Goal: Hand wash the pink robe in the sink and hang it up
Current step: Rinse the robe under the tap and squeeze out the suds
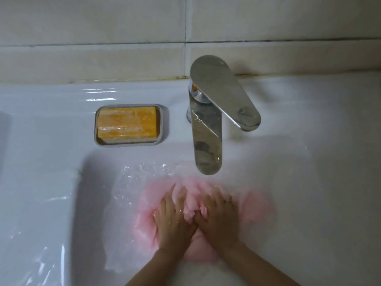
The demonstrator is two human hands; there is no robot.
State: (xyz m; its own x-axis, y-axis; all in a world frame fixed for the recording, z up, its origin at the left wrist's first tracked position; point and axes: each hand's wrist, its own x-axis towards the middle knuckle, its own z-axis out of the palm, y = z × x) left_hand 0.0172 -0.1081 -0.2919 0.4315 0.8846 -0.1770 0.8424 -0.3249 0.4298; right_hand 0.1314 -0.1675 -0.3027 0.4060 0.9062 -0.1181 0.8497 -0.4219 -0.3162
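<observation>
The pink robe [255,207] lies bunched and wet in the white sink [92,203], under soapy water below the tap. My left hand [173,219] and my right hand [218,213] sit side by side on its middle. Both press down and gather a fold of pink cloth between their fingers. A ring shows on my right hand. Parts of the robe are hidden beneath my hands and forearms.
A chrome tap [208,141] with its lever turned to the right stands behind the basin, its spout just above my hands. A yellow soap bar [126,124] rests in a grey dish [162,124] on the left ledge. Tiled wall runs behind.
</observation>
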